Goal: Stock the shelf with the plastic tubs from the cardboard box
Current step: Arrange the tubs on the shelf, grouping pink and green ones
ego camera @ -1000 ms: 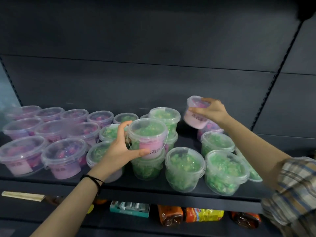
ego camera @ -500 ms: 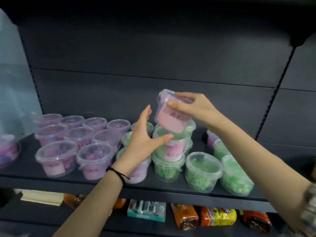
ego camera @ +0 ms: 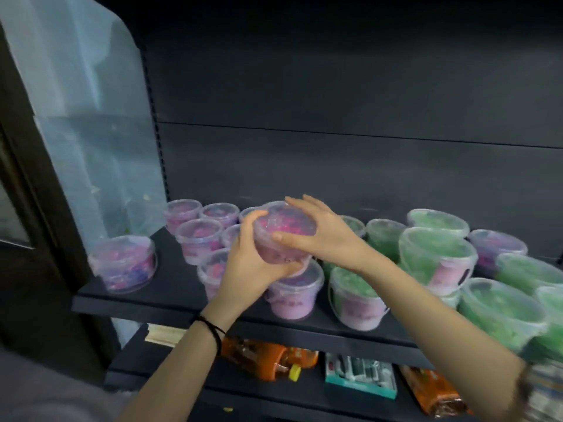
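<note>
A clear plastic tub of pink contents (ego camera: pixel 285 226) is held tilted above the pink tubs on the dark shelf (ego camera: pixel 170 295). My left hand (ego camera: pixel 253 263) cups it from the left and below, fingers curled round its side. My right hand (ego camera: pixel 323 236) lies over its lid from the right, thumb on the rim. Under it stands another pink tub (ego camera: pixel 294 292). Several pink tubs (ego camera: pixel 198 239) fill the shelf's left half, and one (ego camera: pixel 123 263) stands alone at the far left. Green tubs (ego camera: pixel 435 254) crowd the right half, some stacked. The cardboard box is out of view.
A translucent plastic sheet (ego camera: pixel 91 123) hangs at the shelf's left end beside a dark frame. The lower shelf holds orange packets (ego camera: pixel 268 357), a teal box (ego camera: pixel 361 376) and a flat pale box (ego camera: pixel 164 333). The dark back panel rises behind the tubs.
My right hand has carried the pink tub leftward from the green stack to above the pink tubs, and my left hand has taken hold of it. The view has swung left.
</note>
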A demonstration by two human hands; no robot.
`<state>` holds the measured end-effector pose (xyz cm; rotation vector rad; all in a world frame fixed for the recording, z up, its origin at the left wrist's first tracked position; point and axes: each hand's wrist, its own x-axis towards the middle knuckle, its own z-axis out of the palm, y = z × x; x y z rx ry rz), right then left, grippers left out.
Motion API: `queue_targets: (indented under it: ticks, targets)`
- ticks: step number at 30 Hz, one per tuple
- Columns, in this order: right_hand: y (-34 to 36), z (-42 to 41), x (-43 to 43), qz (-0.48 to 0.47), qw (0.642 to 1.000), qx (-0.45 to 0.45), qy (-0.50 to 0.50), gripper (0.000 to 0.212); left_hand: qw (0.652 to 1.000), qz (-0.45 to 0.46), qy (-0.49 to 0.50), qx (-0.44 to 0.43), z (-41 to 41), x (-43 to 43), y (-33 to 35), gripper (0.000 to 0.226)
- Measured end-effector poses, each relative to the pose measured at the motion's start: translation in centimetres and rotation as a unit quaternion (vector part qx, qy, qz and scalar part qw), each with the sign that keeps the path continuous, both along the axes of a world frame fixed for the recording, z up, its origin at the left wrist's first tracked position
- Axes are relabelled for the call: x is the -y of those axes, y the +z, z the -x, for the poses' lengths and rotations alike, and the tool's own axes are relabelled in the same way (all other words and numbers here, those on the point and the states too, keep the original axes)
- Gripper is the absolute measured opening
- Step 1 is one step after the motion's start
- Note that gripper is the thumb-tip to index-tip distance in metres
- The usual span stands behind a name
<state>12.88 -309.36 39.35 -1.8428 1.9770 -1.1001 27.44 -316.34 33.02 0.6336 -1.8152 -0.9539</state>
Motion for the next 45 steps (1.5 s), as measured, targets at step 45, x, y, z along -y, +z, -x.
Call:
queue_targets:
  ticks: [45]
  targets:
    - [-9.2, -3.7, 1.5, 0.021, 0.983, -0.179, -0.038, 0.034, 0.917, 0.081, 0.24, 0.309, -16.4, 6.7, -7.0, 0.077]
